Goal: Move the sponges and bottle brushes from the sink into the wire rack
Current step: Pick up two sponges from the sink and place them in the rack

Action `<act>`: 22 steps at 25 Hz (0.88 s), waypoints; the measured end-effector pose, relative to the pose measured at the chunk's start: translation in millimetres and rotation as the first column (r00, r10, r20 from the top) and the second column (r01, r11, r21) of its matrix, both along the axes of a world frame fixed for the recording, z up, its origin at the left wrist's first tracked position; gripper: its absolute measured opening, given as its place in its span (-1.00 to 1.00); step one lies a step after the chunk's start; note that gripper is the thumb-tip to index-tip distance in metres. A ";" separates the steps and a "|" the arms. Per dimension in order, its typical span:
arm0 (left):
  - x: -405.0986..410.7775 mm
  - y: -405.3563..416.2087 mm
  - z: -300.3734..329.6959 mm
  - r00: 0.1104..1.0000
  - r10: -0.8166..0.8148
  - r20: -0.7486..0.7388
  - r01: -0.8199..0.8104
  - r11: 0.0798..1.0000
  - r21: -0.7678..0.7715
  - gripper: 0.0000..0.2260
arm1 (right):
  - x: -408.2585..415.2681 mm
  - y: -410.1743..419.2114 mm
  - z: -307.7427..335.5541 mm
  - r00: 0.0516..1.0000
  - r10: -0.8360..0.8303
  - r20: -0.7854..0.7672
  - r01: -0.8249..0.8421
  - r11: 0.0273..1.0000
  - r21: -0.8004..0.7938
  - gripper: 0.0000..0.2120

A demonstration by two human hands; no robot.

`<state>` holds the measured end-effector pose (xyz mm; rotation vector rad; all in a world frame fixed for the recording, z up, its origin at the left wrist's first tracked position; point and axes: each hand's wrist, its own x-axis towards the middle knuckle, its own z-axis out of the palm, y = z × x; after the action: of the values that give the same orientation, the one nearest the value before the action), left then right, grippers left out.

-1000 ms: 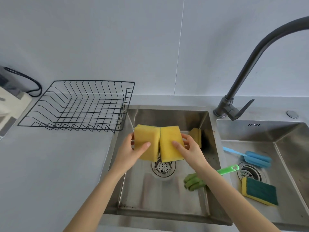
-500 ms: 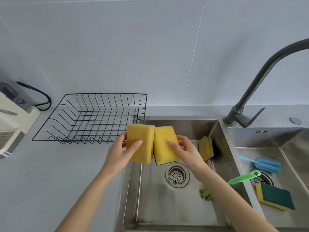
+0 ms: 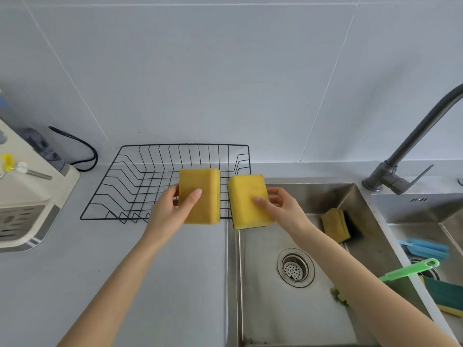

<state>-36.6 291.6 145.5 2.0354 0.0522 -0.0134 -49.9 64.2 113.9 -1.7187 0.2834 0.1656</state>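
We hold one yellow sponge in each hand. Our left hand (image 3: 172,209) grips the left sponge (image 3: 200,195) with the thumb on its front and the fingers behind it. This sponge is up in the air over the right front corner of the wire rack (image 3: 140,176). Our right hand (image 3: 281,207) grips the right sponge (image 3: 248,200) the same way. This sponge is in the air over the right edge of the rack and the back left corner of the left sink (image 3: 275,319). The two sponges are just beside each other with a small gap between them. The rack sits on the counter (image 3: 75,271), right beside the left edge of the sink. A third yellow sponge (image 3: 334,225) leans at the right wall of the left sink, near its back. A green brush (image 3: 411,270) lies across the wall between the two sinks. In the right sink (image 3: 411,209) we see a blue brush (image 3: 426,249) near the drain and a green and yellow sponge (image 3: 444,296) at the front.
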 end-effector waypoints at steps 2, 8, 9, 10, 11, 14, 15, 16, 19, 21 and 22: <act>7.9 11.5 -0.7 1.000 0.018 -0.013 -0.018 1.000 -0.010 -0.82 | 12.4 7.2 2.7 1.000 -0.014 -0.002 0.014 1.000 -0.008 -0.68; 31.5 35.5 -10.4 0.996 0.079 -0.048 -0.076 0.995 0.060 -0.65 | 65.2 26.4 11.0 0.996 0.014 -0.088 -0.028 0.987 -0.156 -0.57; 36.7 38.9 -11.8 0.995 0.088 -0.053 -0.085 0.995 0.053 -0.66 | 76.7 29.6 11.0 0.995 0.021 -0.100 -0.042 0.977 -0.207 -0.55; 41.1 41.8 -12.7 0.994 0.095 -0.059 -0.093 0.995 0.041 -0.67 | 88.1 32.5 11.1 0.994 0.035 -0.105 -0.062 0.962 -0.265 -0.53; 46.2 44.7 -14.3 0.993 0.099 -0.065 -0.097 0.995 0.031 -0.67 | 99.4 35.7 11.4 0.993 0.054 -0.109 -0.087 0.941 -0.327 -0.53; 57.5 50.4 -19.4 0.992 0.101 -0.078 -0.100 0.995 0.015 -0.64 | 128.0 43.4 8.1 0.989 0.091 -0.121 -0.137 0.874 -0.466 -0.52; 60.1 51.5 -21.3 0.991 0.103 -0.085 -0.103 0.995 0.006 -0.65 | 135.2 46.5 5.5 0.986 0.108 -0.127 -0.158 0.848 -0.506 -0.52; 63.2 52.9 -23.7 0.990 0.106 -0.093 -0.107 0.994 -0.004 -0.66 | 142.0 51.3 2.1 0.982 0.128 -0.138 -0.183 0.815 -0.549 -0.52; 70.7 54.5 -29.9 0.986 0.117 -0.117 -0.120 0.993 -0.021 -0.77 | 155.1 68.4 -10.2 0.973 0.149 -0.176 -0.229 0.722 -0.653 -0.51; 74.1 54.1 -33.0 0.985 0.119 -0.122 -0.124 0.992 -0.033 -0.79 | 160.3 79.0 -19.7 0.971 0.148 -0.186 -0.237 0.658 -0.715 -0.49; 75.3 54.2 -34.3 0.986 0.118 -0.120 -0.123 0.992 -0.033 -0.78 | 162.6 83.7 -23.9 0.971 0.147 -0.188 -0.238 0.632 -0.737 -0.49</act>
<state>38.7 345.9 111.2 1.9860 0.2479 -0.0583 112.7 147.8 90.0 -2.6007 0.2641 0.3372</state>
